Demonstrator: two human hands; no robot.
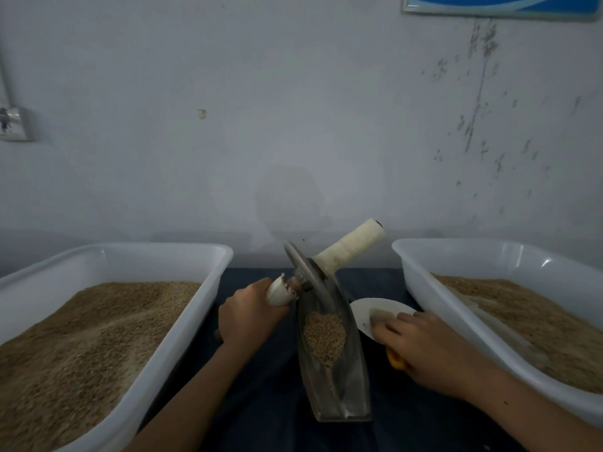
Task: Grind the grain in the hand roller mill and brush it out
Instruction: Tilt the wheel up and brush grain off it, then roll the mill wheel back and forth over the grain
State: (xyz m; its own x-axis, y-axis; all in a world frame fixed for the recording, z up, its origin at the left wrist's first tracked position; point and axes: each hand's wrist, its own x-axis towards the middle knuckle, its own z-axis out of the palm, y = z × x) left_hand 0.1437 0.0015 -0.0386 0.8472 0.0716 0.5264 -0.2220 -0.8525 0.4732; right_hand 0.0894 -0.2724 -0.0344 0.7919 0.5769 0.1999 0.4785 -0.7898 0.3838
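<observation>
The metal boat-shaped trough of the hand roller mill [349, 393] lies on the dark table between my arms, holding a patch of grain [324, 337]. Its grinding wheel [303, 272] stands tilted at the far end, a pale handle [350, 244] pointing up to the right. My left hand [248, 313] grips the wheel's other, broken white handle [279, 290]. My right hand [421, 344] rests over a brush with a yellow-orange handle [395, 359]; its bristles [378, 316] lie on a small white dish [365, 309] right of the trough.
A large white tub [202, 256] full of grain fills the left side. A second white tub [424, 288] with grain stands at the right, close to my right hand. A grey wall rises directly behind the table. A socket box [14, 123] hangs on the wall, far left.
</observation>
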